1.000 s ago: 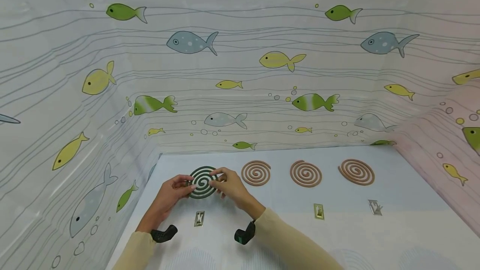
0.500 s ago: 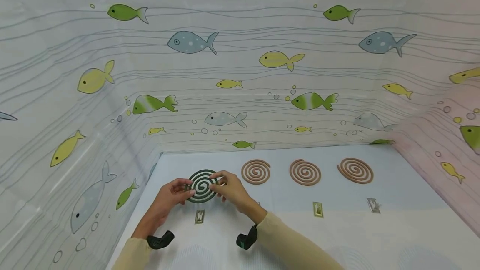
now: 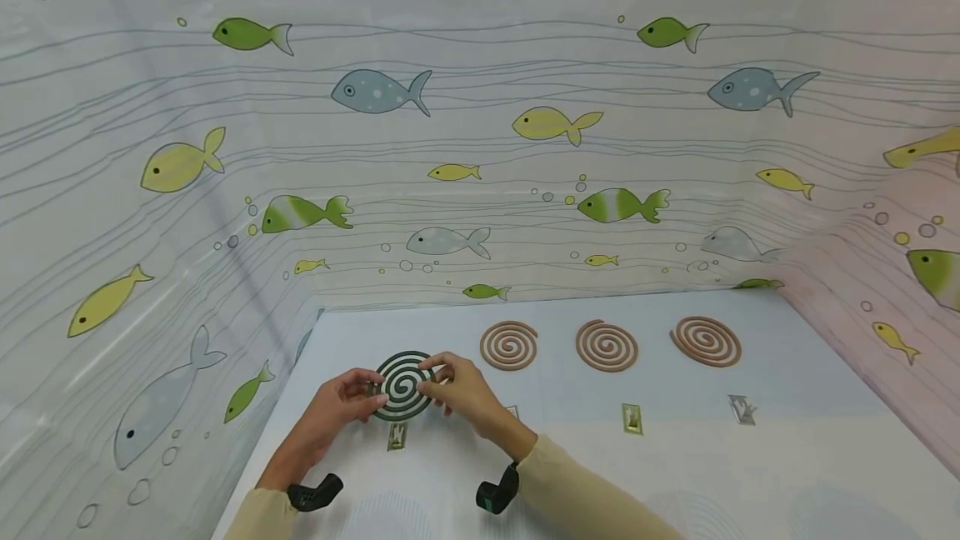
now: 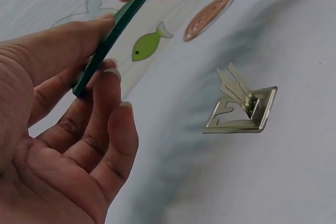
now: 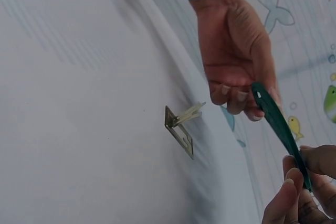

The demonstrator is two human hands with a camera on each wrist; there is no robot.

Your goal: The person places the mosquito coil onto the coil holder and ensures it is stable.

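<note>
A dark green mosquito coil [image 3: 403,387] is held above the table between both hands. My left hand [image 3: 333,407] pinches its left edge with thumb and fingers; my right hand [image 3: 467,394] pinches the right edge. Seen edge-on in the left wrist view, the green coil [image 4: 118,30] is tilted. Just below it stands a small metal coil stand [image 3: 397,437], a rectangular frame with its prongs bent up. The wrist views show this metal stand [image 4: 241,111] apart from the coil, on the white surface.
Three brown coils [image 3: 508,346], [image 3: 607,347], [image 3: 706,342] lie in a row along the back. More metal stands [image 3: 632,419], [image 3: 742,409] sit in front of them, and another stand [image 3: 513,412] is partly hidden by my right arm. Fish-printed sheeting [image 3: 450,215] walls the table.
Both hands have brought the green coil down and nearer in the head view, closer to the metal stand. The view itself has shifted slightly.
</note>
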